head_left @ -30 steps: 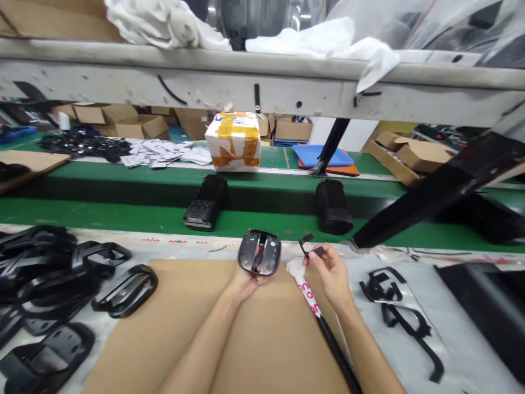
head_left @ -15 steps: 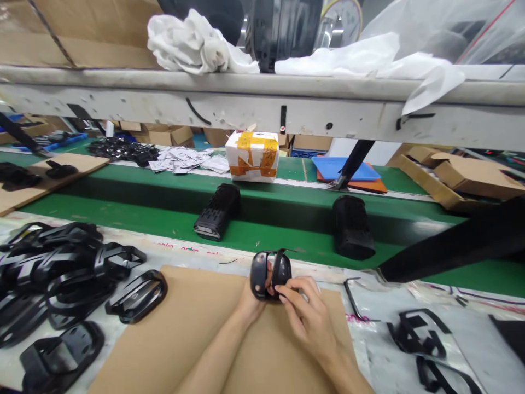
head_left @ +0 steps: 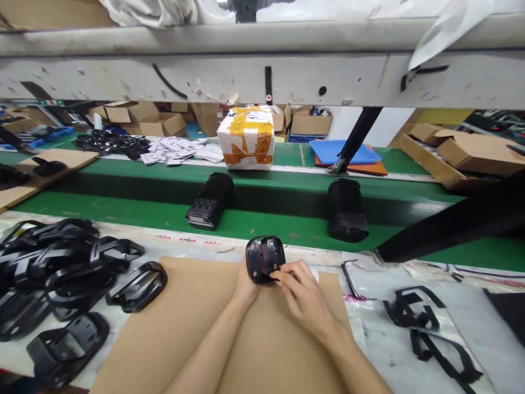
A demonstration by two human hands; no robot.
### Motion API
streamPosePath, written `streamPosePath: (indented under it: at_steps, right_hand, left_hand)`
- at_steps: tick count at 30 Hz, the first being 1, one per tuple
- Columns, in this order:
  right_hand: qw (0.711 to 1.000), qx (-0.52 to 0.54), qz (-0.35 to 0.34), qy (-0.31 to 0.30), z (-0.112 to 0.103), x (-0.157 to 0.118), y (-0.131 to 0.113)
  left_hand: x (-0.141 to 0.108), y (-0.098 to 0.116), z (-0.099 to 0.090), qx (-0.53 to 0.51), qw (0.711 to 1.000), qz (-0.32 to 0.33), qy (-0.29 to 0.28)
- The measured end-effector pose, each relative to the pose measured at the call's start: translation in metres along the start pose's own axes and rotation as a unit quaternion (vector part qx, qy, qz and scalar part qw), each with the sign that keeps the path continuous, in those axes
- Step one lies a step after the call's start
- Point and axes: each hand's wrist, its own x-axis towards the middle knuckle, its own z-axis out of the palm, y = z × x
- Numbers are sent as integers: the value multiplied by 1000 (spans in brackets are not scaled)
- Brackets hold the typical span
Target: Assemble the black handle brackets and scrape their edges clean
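Note:
Above the brown cardboard sheet (head_left: 197,323), my left hand (head_left: 246,284) holds up a black rounded plastic frame (head_left: 255,261) from behind and from the left. Small round spots show on the frame's face, with a narrow gap down its middle. My right hand (head_left: 301,287) is closed at the frame's lower right, thumb and fingertips pinching near its edge. Whether a small piece sits between those fingertips is hidden. A similar black frame (head_left: 137,287) lies at the sheet's left edge.
More black frames (head_left: 74,254) are piled at left. Black strip pieces (head_left: 414,309) and a hex key (head_left: 353,282) lie at right. Two black housings (head_left: 211,201) rest on the green conveyor (head_left: 279,221). A taped white box (head_left: 246,137) stands behind, under a shelf beam (head_left: 221,76).
The view has tipped downward. The held frame has turned more face-on, and the dark curved strip that stuck out at its top no longer shows. My right fingers stay near its lower edge.

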Motion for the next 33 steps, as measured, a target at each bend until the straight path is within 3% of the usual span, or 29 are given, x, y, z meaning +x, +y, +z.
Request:
streamPosePath:
  at_steps: [5, 11, 16, 22, 26, 29, 31, 33]
  right_hand:
    - [1000, -5, -7, -30, 2, -2, -1]
    - [998, -15, -11, -52, 0, 0, -3]
    - [997, -13, -8, -82, -1, 1, -5]
    - [999, -5, -5, -50, 3, -1, -2]
    - [996, 25, 44, -75, -1, 0, -6]
    - [990, 50, 75, -112, -2, 2, -8]
    - [988, 98, 77, -97, 1, 2, -7]
    - [986, 144, 78, -37, 5, 0, -2]
  left_hand:
    - [4, 5, -4, -12, 1000, -24, -8]
    - [8, 9, -6, 6, 999, 36, -11]
    - [9, 6, -10, 42, 997, 27, -55]
    - [-2, 15, 3, 3, 999, -19, -33]
    - [-7, 29, 11, -14, 985, -120, -124]
    - [-9, 32, 11, 2, 982, -100, -161]
    - [-10, 30, 11, 29, 984, -78, -155]
    - [-10, 28, 11, 48, 987, -69, -140]
